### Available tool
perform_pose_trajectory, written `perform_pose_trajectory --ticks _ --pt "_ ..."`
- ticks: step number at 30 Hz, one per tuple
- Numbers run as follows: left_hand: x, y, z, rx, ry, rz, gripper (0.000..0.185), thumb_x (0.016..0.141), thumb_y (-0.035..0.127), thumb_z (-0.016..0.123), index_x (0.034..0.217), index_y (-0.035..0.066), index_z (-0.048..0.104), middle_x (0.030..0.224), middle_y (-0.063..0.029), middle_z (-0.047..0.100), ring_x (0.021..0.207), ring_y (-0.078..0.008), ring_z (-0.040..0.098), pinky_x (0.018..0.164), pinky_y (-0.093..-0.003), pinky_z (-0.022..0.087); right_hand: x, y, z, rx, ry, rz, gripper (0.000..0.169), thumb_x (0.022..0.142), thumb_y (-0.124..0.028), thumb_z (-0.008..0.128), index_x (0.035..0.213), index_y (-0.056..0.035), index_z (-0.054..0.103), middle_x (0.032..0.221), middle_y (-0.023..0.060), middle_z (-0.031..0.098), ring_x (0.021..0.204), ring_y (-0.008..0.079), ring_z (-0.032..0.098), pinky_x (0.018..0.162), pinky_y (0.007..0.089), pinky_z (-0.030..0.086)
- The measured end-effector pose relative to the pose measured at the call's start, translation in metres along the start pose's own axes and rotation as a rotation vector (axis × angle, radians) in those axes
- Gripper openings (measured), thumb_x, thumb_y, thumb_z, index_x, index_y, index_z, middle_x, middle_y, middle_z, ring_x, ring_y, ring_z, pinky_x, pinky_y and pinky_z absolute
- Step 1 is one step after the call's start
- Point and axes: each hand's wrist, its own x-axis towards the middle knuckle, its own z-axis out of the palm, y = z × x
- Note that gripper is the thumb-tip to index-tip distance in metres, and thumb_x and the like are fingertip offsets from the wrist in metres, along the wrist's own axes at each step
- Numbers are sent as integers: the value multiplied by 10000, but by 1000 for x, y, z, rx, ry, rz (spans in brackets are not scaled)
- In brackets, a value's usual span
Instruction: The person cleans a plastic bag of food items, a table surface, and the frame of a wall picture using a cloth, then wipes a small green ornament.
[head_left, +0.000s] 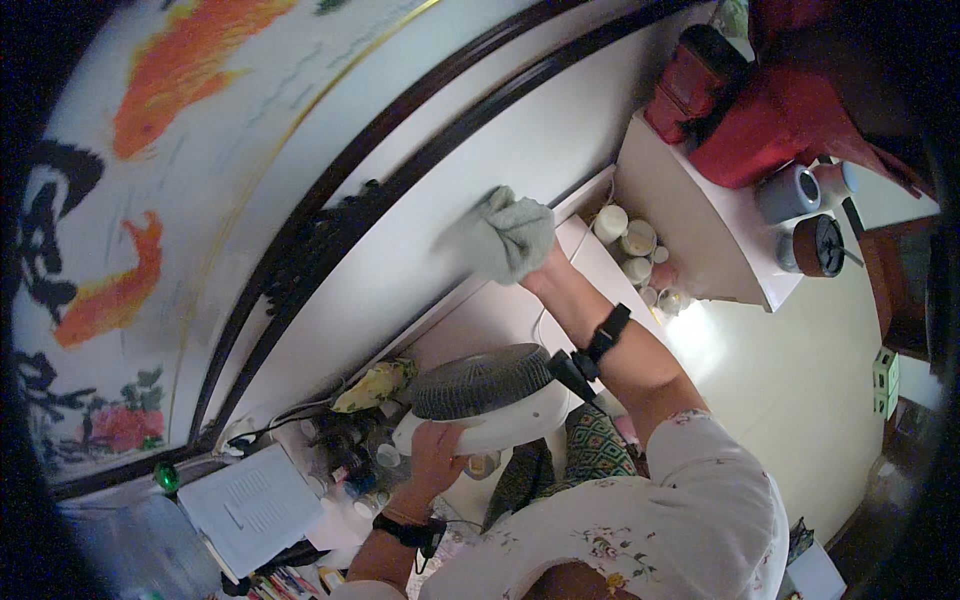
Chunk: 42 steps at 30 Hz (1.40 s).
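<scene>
My right hand (541, 264) presses a grey-green cloth (511, 234) against the white wall panel (420, 247) below a dark trim strip; the fingers are hidden under the cloth, which is partly blurred. Nearer to me, my left hand (437, 457) grips the white casing of a round fan (517, 420), whose dark grille (484, 379) faces the wall. The fan is tilted over a pale surface. Both wrists wear black straps.
Jars and bottles (637, 238) crowd the corner at the right, beside a white cabinet (697, 202) bearing cups (787, 193) and a red bag (772, 120). At the left lie bottles, cables and a white box (251, 506).
</scene>
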Motion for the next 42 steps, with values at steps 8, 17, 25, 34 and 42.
perform_pose_trajectory --ticks 8,17,25,34,42 --pt "-1 2 -8 2 -75 -61 494 611 149 700 1059 34 527 977 -147 514 904 -364 481 803 -468 378 -2 38 62 -2114 -379 -1172 235 731 -184 553 966 -174 548 976 61 528 903 242 516 669 313 486" --pt "-3 -6 3 57 -57 -106 521 582 186 735 1043 32 546 989 -151 523 939 -360 483 836 -467 373 -38 -30 -55 -2377 476 -239 308 724 -102 566 1031 -131 576 1103 130 511 1047 342 477 854 419 437" --pt "31 -7 -1 16 118 -134 481 601 178 720 1033 28 570 986 -157 536 960 -348 489 867 -460 370 -243 -87 -117 -2021 626 -30 478 681 -32 506 1154 -89 526 1102 213 505 990 389 514 892 421 423" --pt "89 -18 -9 4 169 -208 468 622 139 729 1052 39 574 951 -135 539 930 -332 502 830 -429 398 -334 -90 -147 -2057 690 67 478 664 -59 497 1140 -46 531 1023 225 535 963 373 518 878 418 432" --pt "78 -36 -18 -12 143 -320 475 599 133 754 1036 48 589 936 -120 541 916 -311 504 805 -407 407 -288 -100 -133 -2032 472 -67 483 677 -60 514 1159 -39 512 1070 231 512 992 390 510 889 427 426"
